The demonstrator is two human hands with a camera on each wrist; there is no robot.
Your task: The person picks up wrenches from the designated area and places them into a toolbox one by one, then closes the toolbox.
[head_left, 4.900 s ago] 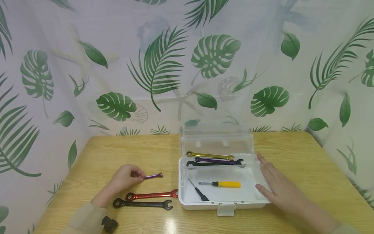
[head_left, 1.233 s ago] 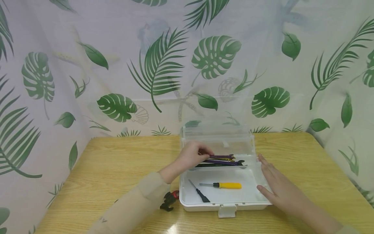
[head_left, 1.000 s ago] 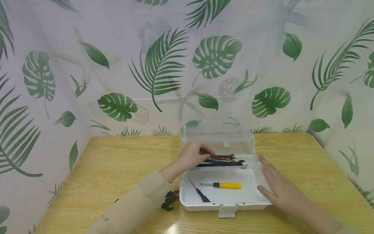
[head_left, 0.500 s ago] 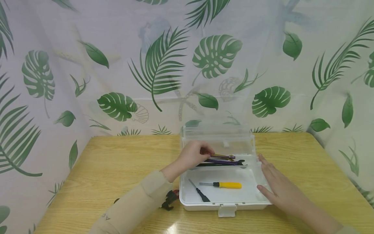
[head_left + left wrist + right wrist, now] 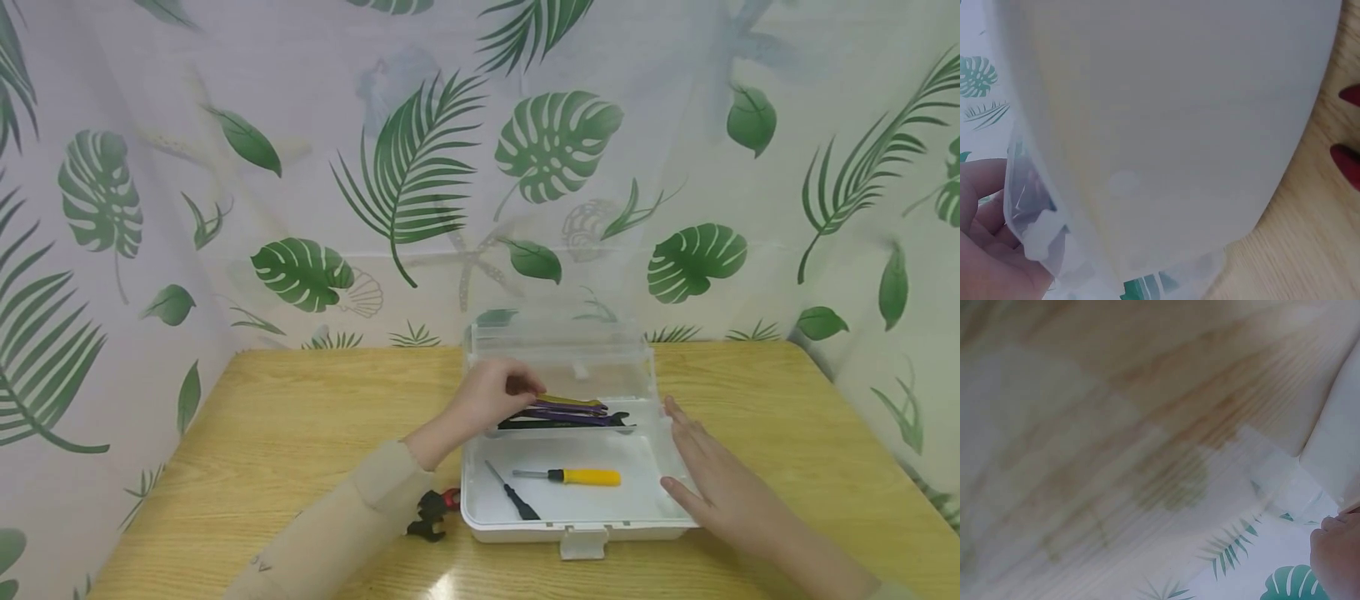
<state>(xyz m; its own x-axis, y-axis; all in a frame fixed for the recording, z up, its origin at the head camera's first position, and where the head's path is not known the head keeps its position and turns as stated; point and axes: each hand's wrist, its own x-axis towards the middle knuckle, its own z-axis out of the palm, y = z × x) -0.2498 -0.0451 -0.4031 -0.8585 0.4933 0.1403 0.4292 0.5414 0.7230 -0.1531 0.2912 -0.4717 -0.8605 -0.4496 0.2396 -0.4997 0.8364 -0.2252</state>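
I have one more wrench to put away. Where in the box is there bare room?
The white floor of the box right of the yellow screwdriver is bare. The back is crowded: stacked wrenches under the left hand.

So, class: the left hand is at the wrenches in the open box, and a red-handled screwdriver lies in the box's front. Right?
Not quite. The screwdriver has a yellow handle, not red, as the head view shows. The rest stands: the left hand is at the wrenches in the open box.

Two bare hands, left hand (image 5: 491, 394), right hand (image 5: 708, 487), beige long sleeves (image 5: 337, 533) (small dark lettering near left cuff)
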